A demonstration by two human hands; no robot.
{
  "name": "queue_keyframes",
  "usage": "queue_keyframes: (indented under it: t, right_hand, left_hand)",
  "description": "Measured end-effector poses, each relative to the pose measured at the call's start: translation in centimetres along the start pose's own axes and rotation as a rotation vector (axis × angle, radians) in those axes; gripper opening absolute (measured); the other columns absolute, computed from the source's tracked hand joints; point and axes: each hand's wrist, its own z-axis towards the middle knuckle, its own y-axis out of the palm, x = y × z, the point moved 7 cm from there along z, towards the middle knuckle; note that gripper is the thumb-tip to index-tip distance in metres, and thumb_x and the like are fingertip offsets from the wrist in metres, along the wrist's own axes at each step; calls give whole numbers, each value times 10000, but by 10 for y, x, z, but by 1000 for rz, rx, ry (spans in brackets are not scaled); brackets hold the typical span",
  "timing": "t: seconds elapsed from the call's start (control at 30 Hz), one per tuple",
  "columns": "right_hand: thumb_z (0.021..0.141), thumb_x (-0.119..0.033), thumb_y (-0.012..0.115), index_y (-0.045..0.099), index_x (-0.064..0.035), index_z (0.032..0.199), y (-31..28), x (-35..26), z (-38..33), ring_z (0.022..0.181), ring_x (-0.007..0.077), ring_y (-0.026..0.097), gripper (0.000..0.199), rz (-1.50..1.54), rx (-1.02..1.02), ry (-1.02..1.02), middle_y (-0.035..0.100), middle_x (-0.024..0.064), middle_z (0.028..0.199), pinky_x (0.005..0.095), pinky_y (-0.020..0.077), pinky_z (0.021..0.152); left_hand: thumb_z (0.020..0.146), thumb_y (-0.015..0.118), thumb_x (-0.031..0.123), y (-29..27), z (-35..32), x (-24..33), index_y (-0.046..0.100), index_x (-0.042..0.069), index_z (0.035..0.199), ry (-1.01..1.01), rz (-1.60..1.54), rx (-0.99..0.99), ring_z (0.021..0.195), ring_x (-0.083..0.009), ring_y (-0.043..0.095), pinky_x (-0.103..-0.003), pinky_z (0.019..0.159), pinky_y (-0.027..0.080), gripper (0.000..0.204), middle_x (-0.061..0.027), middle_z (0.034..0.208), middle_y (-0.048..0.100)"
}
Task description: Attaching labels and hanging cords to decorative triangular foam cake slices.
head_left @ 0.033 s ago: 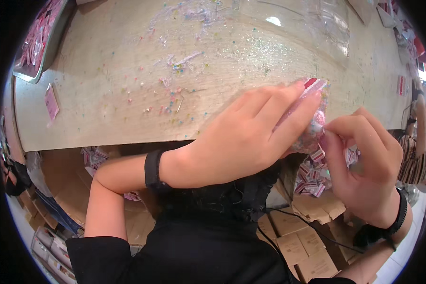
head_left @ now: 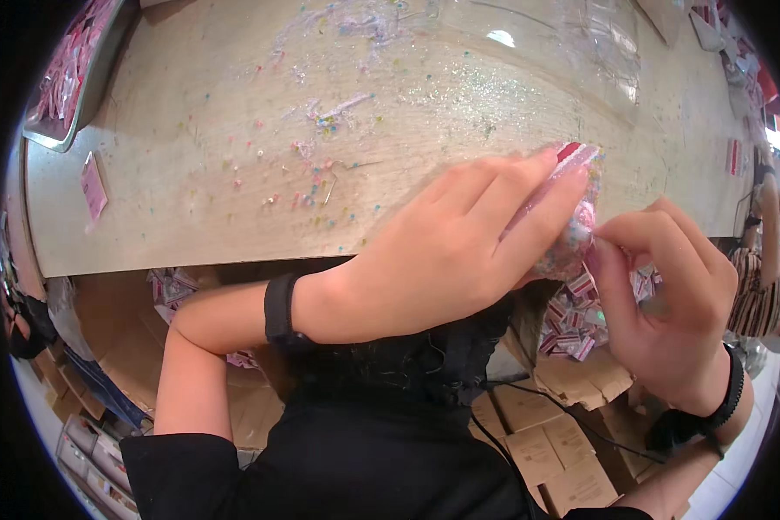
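Note:
My left hand (head_left: 438, 238) is wrapped around a small clear packet (head_left: 583, 217) at the table's front edge. Glittery pastel bits and a pink lump show through the plastic, and a red and white strip runs along its top. Much of the packet is hidden behind my left fingers. On its right side, the thumb and forefinger of my right hand (head_left: 667, 286) pinch the packet's edge. Too little shows between those fingertips to tell whether they grip anything besides the plastic.
Tiny coloured beads (head_left: 316, 186) and glitter (head_left: 485, 95) are scattered over the pale table (head_left: 173, 225). A metal tray (head_left: 61, 139) of pink packets stands far left, near a pink card (head_left: 94, 191). Below the edge, a cardboard box (head_left: 581, 377) holds many small packets. Another person's striped clothing (head_left: 757, 290) shows at right.

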Motion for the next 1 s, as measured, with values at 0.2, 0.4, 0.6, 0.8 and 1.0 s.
queue_keyframes:
  t: [0.2, 0.4, 0.6, 0.8, 1.0]
  right_hand:
    - [739, 132, 631, 613, 25, 833, 0, 5, -2, 562, 164, 564, 144, 53, 8, 48, 557, 93, 666, 242, 435, 536]
    - [744, 136, 614, 601, 27, 818, 2, 5, 1, 574, 161, 572, 132, 92, 5, 47, 567, 88, 680, 236, 439, 550]
    - [739, 128, 609, 587, 31, 819, 2, 2, 4, 590, 216, 570, 127, 62, -71, 76, 567, 106, 698, 280, 451, 558]
    - [708, 117, 604, 590, 21, 869, -2, -26, 6, 613, 329, 563, 188, -281, -88, -81, 527, 150, 688, 367, 454, 553]
    - [755, 87, 610, 577, 3, 932, 4, -10, 21, 607, 343, 598, 199, -71, -193, 35, 577, 150, 668, 360, 467, 565]
  left_hand:
    - [559, 792, 79, 1, 1, -2, 452, -26, 1355, 27, 11, 13, 1037, -338, 575, -399, 867, 494, 872, -196, 1275, 520]
    - [599, 781, 104, -1, 0, -1, 444, -29, 1359, 35, 16, -3, 1043, -339, 572, -401, 872, 491, 842, -199, 1275, 518]
    - [764, 628, 155, -1, -2, 2, 492, -42, 1294, 90, 107, 48, 976, -264, 602, -349, 845, 495, 582, -182, 1203, 560]
    - [628, 768, 122, -3, 5, 5, 416, -27, 1375, 26, 2, -18, 1031, -352, 568, -405, 881, 489, 839, -205, 1254, 518]
    - [631, 769, 111, -5, 2, -4, 404, -24, 1384, -14, -63, 0, 1055, -352, 554, -407, 895, 480, 848, -189, 1251, 514]
